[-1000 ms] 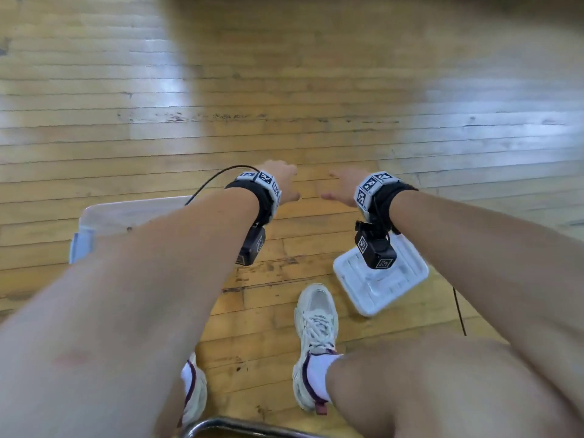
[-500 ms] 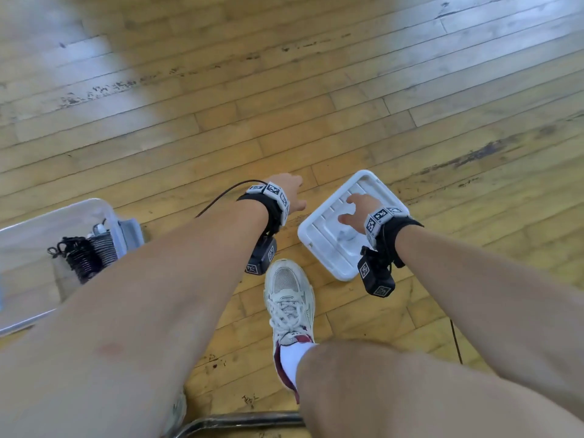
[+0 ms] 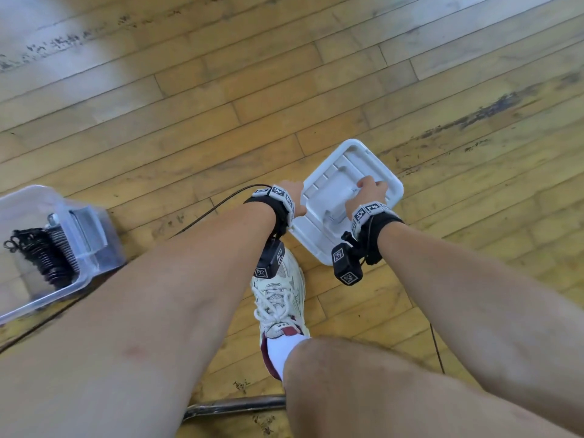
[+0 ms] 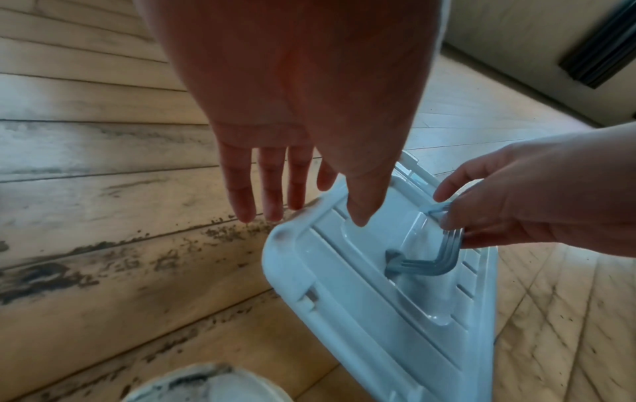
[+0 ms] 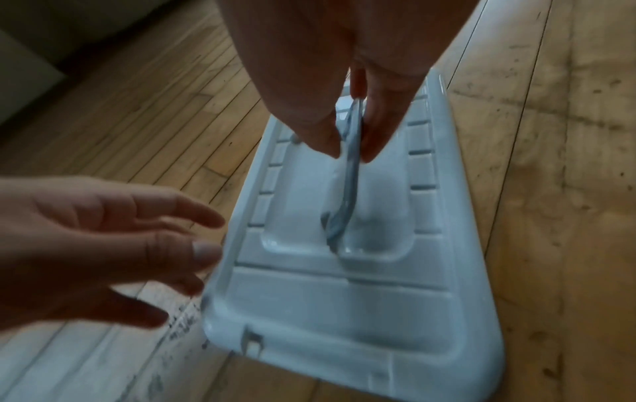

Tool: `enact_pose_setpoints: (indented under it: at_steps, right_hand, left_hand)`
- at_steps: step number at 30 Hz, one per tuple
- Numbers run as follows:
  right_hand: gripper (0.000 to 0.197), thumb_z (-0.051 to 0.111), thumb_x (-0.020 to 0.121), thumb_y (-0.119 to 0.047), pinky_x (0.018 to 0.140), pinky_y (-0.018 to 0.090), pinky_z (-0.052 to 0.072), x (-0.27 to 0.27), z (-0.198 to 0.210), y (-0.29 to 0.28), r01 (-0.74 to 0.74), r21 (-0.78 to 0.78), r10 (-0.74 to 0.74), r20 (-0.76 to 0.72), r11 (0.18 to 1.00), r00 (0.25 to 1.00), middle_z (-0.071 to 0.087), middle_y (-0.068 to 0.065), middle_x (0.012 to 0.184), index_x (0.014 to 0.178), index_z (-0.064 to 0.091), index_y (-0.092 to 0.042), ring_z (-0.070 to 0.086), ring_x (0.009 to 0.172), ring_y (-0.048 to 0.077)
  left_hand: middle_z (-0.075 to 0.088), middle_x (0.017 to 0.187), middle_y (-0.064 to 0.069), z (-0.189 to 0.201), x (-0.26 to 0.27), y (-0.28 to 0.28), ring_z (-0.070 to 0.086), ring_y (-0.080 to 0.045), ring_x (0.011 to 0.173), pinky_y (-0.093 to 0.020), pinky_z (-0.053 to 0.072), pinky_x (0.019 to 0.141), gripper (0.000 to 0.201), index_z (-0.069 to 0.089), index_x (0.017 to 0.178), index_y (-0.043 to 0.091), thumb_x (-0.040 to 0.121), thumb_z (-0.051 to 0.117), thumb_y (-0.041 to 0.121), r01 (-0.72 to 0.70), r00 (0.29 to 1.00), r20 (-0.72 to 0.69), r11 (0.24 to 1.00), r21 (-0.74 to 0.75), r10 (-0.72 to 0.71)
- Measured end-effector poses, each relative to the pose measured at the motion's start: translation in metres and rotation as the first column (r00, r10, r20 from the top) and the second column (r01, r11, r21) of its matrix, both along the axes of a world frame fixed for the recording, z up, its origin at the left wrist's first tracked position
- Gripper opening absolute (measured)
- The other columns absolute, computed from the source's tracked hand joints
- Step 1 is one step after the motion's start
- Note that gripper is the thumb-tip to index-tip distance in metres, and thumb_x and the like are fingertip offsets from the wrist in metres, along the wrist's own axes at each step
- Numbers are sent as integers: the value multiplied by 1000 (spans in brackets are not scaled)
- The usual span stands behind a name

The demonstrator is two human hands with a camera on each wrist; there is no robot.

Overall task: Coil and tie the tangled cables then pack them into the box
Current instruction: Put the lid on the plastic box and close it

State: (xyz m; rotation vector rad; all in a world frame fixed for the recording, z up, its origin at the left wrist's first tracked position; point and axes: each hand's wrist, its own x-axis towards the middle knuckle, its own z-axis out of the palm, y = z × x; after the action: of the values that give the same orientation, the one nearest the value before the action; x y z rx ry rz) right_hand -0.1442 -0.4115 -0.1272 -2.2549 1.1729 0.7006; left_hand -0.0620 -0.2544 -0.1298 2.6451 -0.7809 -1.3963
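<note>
A white box lid (image 3: 328,191) (image 4: 361,285) (image 5: 344,285) lies on the wooden floor in front of me. My right hand (image 3: 369,188) (image 4: 488,215) (image 5: 347,141) pinches its translucent blue handle (image 4: 426,261) (image 5: 347,195), which stands raised. My left hand (image 3: 295,197) (image 4: 275,190) (image 5: 144,239) hovers at the lid's left edge, fingers straight, holding nothing. A clear plastic box (image 3: 85,273) sits at the left, with coiled black cables (image 3: 41,248) inside.
My shoe (image 3: 278,298) rests on the floor just below the lid. A thin black wire (image 3: 221,200) runs from the left wrist strap, another wire (image 3: 437,349) lies at the right. A metal chair bar (image 3: 234,406) crosses the bottom.
Both hands went down and right to the lid. The right hand has closed on the lid's handle; the left hand came up beside the lid's edge. The view tilted so the box with cables shows.
</note>
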Motion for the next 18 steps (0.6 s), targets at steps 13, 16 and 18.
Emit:
enact_pose_setpoints:
  at_steps: [13,16,18]
  right_hand:
    - [43,56,86,-3,81,37,55,45,52,30,-13,235,-65,320,972,945,59,-4,95,125,52,-20,61,91,22]
    - [41,58,85,-3,89,36,55,66,84,40,-63,227,-30,383,972,923,63,-2,102,123,55,-17,63,101,22]
    - [42,56,85,-2,89,36,54,81,106,48,-108,209,11,417,972,909,65,-2,105,123,56,-18,63,101,21]
  left_hand:
    - [61,114,-14,39,33,45,57,-32,93,-35,40,73,37,46,129,5,101,52,29,-436,900,-6,900,-7,436]
    - [65,105,-10,59,50,65,61,-30,93,-34,49,81,29,57,104,8,98,57,37,-596,803,-82,799,-81,591]
    - [69,104,-13,74,59,77,68,-33,92,-44,57,85,32,57,105,8,96,60,38,-690,724,-150,709,-147,674]
